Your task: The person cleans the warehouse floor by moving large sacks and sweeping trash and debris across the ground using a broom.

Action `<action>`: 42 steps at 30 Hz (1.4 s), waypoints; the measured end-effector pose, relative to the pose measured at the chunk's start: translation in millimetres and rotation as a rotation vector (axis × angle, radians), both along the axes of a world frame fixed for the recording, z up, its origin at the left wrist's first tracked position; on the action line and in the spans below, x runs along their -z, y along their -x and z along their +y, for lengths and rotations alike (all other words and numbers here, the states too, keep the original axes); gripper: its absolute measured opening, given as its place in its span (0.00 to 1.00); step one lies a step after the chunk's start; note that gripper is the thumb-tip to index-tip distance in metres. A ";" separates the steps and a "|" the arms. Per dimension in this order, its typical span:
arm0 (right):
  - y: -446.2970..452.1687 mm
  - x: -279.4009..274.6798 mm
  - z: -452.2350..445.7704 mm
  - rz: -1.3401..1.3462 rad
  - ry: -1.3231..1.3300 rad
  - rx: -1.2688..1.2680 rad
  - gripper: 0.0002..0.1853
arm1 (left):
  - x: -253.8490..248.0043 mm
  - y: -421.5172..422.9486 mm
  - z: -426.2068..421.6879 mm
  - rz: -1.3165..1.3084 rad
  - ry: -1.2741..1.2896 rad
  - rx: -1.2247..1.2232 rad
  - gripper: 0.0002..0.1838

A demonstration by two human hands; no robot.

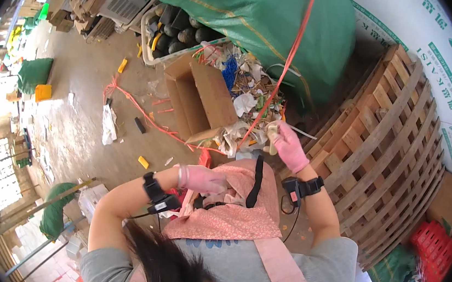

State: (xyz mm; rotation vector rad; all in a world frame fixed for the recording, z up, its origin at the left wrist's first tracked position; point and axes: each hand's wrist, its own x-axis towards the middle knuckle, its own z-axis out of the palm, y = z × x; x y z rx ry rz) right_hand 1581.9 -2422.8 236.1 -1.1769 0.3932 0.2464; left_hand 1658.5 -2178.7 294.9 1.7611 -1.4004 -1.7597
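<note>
My left hand (205,179), in a pink glove, rests over the lap on the pink patterned apron (234,217); its fingers are bent, and what they hold, if anything, is hidden. Out to the right, my right hand (288,147), also pink-gloved, has its fingers closed on a small pale item (273,139) beside the scrap pile. An open cardboard box (197,99) lies tilted ahead of the lap. A black strap (256,182) hangs over the apron between the hands.
Mixed scraps (245,103) lie beyond the box, below a large green sack (261,18). A white crate (147,50) holds dark round objects. Red twine (146,116) trails over the floor. Slatted wood (379,151) stands at right, near a red basket (434,245).
</note>
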 end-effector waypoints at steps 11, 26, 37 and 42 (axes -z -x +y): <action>-38.6 -23.8 21.1 -0.031 -0.270 0.350 0.09 | 3.8 -67.5 -117.9 -0.338 0.331 -0.432 0.12; 0.1 5.4 -133.0 0.064 1.593 -0.101 0.03 | 166.5 -122.4 -262.3 -0.579 0.560 -1.046 0.33; -56.5 -36.5 -185.2 -0.117 1.918 0.259 0.10 | 137.9 -167.2 -288.2 0.333 0.525 -1.421 0.16; -201.8 -131.5 -201.5 -0.542 2.115 0.446 0.07 | 50.1 -180.0 -251.6 -0.091 0.750 -1.382 0.20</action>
